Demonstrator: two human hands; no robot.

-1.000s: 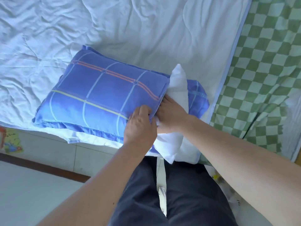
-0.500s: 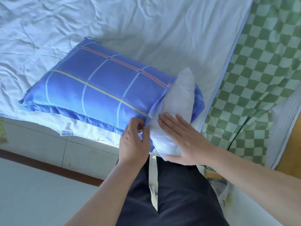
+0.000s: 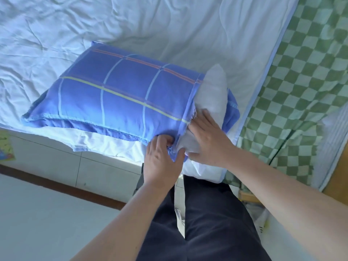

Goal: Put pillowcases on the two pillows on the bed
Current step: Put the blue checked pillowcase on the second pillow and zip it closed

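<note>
On rumpled bed [image 3: 169,25], plaid cotton pillowcase [image 3: 120,95]; white pillow [image 3: 212,93] protruding.

Crumpled white quilt [image 3: 150,21] covering the upper frame. Green-and-white checkered cloth [image 3: 305,76] along the right side, beside the quilt's pale blue border. Pale tiled floor [image 3: 47,219] at lower left, crossed by a dark brown strip [image 3: 62,187]. Colourful printed item [image 3: 6,147] at the left edge, partly cut off.
</note>
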